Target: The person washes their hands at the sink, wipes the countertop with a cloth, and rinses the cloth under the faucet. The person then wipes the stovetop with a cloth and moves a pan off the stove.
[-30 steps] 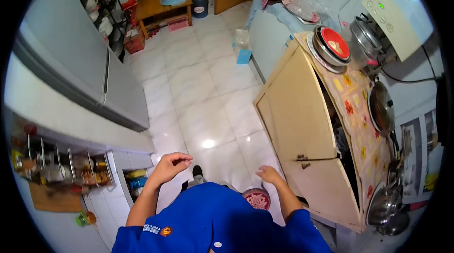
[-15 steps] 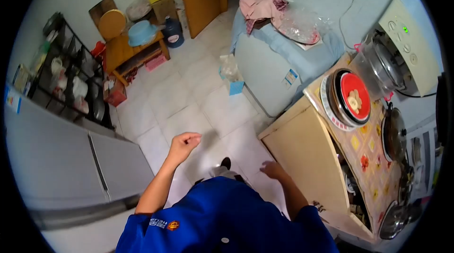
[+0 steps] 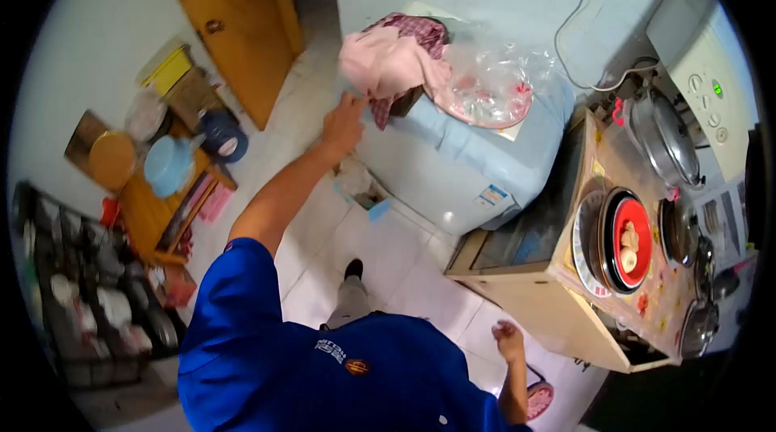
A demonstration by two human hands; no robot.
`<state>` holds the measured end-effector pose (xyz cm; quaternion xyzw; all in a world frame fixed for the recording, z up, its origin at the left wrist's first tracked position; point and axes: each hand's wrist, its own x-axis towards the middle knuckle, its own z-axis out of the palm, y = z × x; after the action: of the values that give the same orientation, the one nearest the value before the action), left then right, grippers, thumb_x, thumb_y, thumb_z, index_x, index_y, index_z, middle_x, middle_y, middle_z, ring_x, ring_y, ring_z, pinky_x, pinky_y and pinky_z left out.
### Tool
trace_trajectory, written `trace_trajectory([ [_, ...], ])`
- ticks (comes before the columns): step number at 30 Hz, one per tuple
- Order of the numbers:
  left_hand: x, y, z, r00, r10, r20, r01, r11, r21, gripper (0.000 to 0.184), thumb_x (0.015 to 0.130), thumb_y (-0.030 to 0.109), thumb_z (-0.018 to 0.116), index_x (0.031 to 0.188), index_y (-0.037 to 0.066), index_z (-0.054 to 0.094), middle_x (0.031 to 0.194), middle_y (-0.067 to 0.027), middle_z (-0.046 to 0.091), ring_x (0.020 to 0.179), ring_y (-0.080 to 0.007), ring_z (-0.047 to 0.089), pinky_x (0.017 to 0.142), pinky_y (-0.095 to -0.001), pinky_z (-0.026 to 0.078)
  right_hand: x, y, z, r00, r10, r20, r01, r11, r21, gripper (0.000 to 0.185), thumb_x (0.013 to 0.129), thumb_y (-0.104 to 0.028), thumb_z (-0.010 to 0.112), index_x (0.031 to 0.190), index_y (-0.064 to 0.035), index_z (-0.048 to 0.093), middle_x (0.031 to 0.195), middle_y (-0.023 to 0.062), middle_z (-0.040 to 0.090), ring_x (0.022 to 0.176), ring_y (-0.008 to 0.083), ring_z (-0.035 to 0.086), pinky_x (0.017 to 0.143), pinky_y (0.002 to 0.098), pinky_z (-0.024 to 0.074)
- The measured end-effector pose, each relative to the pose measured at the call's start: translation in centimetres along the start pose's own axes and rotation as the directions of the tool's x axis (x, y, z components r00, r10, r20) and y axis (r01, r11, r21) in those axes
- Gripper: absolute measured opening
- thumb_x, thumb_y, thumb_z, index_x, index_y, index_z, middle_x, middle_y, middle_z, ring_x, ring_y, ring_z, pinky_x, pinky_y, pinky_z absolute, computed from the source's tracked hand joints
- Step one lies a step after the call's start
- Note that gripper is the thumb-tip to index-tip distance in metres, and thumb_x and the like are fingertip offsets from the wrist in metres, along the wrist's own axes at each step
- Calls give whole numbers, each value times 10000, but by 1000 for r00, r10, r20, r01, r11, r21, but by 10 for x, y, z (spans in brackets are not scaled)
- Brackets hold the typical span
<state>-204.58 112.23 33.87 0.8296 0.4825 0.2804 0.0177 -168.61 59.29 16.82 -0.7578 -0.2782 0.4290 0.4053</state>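
My left hand [image 3: 345, 123] reaches forward to the near left edge of a pink cloth [image 3: 384, 60], its fingers closed at the cloth's hanging corner. The pink cloth and a dark red checked cloth [image 3: 422, 29] lie on the blue cover [image 3: 453, 137] of a white appliance. Clear plastic wrap over a round red-rimmed item [image 3: 493, 96] rests just right of them. My right hand [image 3: 508, 341] hangs low beside the cabinet, fingers curled; whether it holds anything is too blurred to tell.
A cabinet [image 3: 525, 290] on the right carries stacked bowls with a red one [image 3: 630, 242] on top, and pots. At left stand a wooden bench [image 3: 153, 218] with a blue basin [image 3: 168, 165] and a dark rack [image 3: 89, 303]. A blue box [image 3: 373, 204] sits on the floor.
The view has moved forward toward the appliance. My left hand has extended forward to the pink cloth and closed at its edge. My right hand stays low at my side.
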Motion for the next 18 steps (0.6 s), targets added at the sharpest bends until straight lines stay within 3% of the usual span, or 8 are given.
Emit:
trace_trajectory([
  [1,34,-16,8,999,49,-1,-49,998,27,377,747,86,646,1105,89,528,1106,-161,481,887,-370,587,749,-450,490,-14,5,10,999,19,-28,-25,973,-229,221,834,0,591,1048,56,589,770,76,631,669,136,584,599,263,473],
  [3,98,-36,31,999,-38,2,38,997,-69,342,783,112,607,1115,100,524,1125,-157,482,911,-341,587,738,-444,499,-43,-27,47,975,212,-61,-217,971,-103,321,836,-123,653,1071,85,585,780,98,647,694,145,592,635,264,476],
  [6,161,-97,89,915,354,-193,-239,861,449,242,812,201,587,1041,123,578,1119,-119,522,961,-270,573,698,-390,514,-63,-78,98,940,334,-71,-337,941,-32,350,840,-140,652,1099,85,579,786,99,650,702,147,597,642,273,482],
  [9,187,-117,78,893,435,-111,-367,849,380,190,808,218,592,965,121,637,1040,-78,573,970,-262,571,710,-389,514,-69,-111,122,930,363,-58,-364,931,-10,364,843,-157,654,1118,70,582,797,100,655,709,146,602,648,270,484],
  [14,207,-77,-30,834,365,-413,-401,916,-1,90,828,126,568,868,100,645,871,-60,620,805,-199,604,667,-347,500,-38,-156,152,979,181,-90,-187,980,-69,302,849,-155,664,1084,27,609,858,69,648,800,124,587,740,267,488],
  [15,202,-54,-63,916,179,-358,-320,864,-388,96,852,119,554,889,86,636,846,-65,616,737,-178,590,642,-327,489,-23,-157,158,994,90,-68,-93,995,-46,299,855,-161,667,1088,18,612,871,65,645,815,120,586,757,263,486],
  [16,192,-31,-92,975,26,-223,-181,677,-713,102,876,113,540,909,72,628,821,-70,612,670,-157,576,618,-306,478,-10,-178,167,995,78,-63,-82,994,-70,306,862,-165,665,1099,20,609,898,63,643,842,116,584,775,256,480],
  [18,150,5,-132,992,118,-54,-79,219,-973,148,917,138,512,976,37,603,837,-86,605,648,-130,560,607,-281,468,24,-212,185,999,-25,29,23,997,68,341,904,-230,615,1147,10,601,1046,68,641,956,117,580,847,260,462],
])
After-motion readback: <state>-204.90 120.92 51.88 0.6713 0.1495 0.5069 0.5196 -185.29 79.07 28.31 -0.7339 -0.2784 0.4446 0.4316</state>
